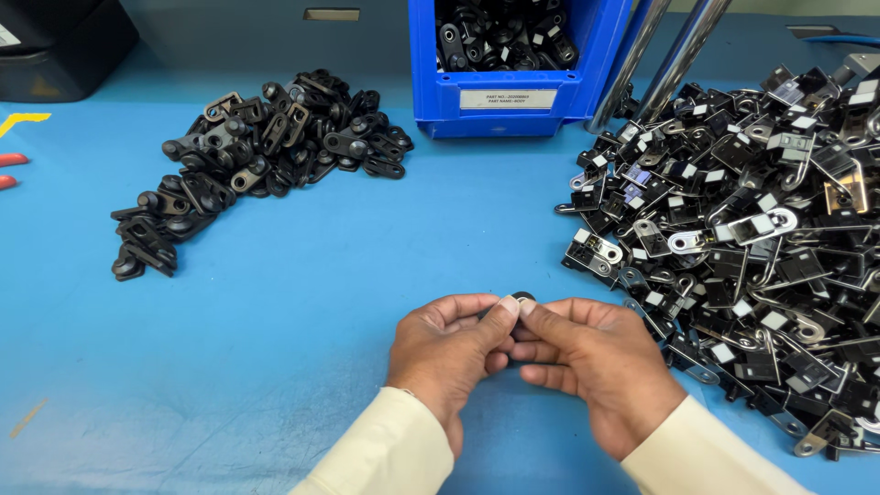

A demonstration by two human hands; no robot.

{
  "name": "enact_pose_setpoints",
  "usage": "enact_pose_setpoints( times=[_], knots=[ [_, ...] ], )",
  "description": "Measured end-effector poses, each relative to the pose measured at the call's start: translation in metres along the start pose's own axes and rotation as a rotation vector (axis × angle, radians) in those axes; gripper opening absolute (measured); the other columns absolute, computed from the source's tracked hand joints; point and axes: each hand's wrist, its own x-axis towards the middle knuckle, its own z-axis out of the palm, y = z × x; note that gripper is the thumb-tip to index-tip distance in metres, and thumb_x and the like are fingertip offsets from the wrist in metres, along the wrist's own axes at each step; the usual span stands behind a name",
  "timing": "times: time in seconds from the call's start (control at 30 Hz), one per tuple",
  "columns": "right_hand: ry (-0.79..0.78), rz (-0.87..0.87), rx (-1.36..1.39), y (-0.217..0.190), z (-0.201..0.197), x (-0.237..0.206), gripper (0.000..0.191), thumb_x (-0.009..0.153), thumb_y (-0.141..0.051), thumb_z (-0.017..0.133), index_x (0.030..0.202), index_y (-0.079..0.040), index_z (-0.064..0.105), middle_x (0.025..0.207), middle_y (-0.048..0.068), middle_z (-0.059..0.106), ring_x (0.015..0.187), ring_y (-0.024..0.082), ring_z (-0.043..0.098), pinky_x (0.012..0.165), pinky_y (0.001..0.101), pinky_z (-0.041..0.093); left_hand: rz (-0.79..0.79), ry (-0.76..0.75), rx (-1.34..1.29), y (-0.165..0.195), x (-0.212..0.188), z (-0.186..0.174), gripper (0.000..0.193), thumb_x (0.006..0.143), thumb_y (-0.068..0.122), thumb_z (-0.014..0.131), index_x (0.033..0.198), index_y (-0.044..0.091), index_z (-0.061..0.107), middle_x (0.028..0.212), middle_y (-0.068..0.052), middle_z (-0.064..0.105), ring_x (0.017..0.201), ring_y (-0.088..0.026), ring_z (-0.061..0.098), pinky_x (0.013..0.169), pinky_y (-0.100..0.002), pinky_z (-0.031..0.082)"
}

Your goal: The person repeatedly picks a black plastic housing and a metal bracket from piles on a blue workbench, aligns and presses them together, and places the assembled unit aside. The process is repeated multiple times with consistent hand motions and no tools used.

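Observation:
My left hand point(449, 353) and my right hand point(596, 367) meet low in the middle of the blue table point(302, 302), fingertips pinched together on one small black part point(522, 296), of which only the rounded top shows above my thumbs. Both sleeves are cream-coloured. A large heap of black and silver metal parts with white tags point(761, 238) lies just to the right of my right hand. A smaller pile of plain black parts point(257, 156) lies at the far left, well away from both hands.
A blue plastic bin point(513, 101) holding more black parts stands at the back centre. Two shiny metal rods point(669, 64) slant up beside it. A dark box point(55, 46) sits at the back left corner, with red items point(11, 170) at the left edge.

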Motion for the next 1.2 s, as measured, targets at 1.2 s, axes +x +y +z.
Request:
enact_pose_setpoints(
  times=[1.2],
  knots=[
    [-0.133,-0.557,-0.172,-0.113,0.018,0.070,0.018,0.088,-0.004,0.070,0.105,-0.003,0.066,0.087,0.009,0.074,0.069,0.017,0.073,0.062,0.0287,0.064,0.411,0.027,0.692,0.006,0.007,-0.071,0.044,0.082,0.013,0.080,0.124,0.017,0.066,0.108,-0.002,0.076,0.087,-0.013,0.075,0.081,-0.030,0.062]
  ],
)
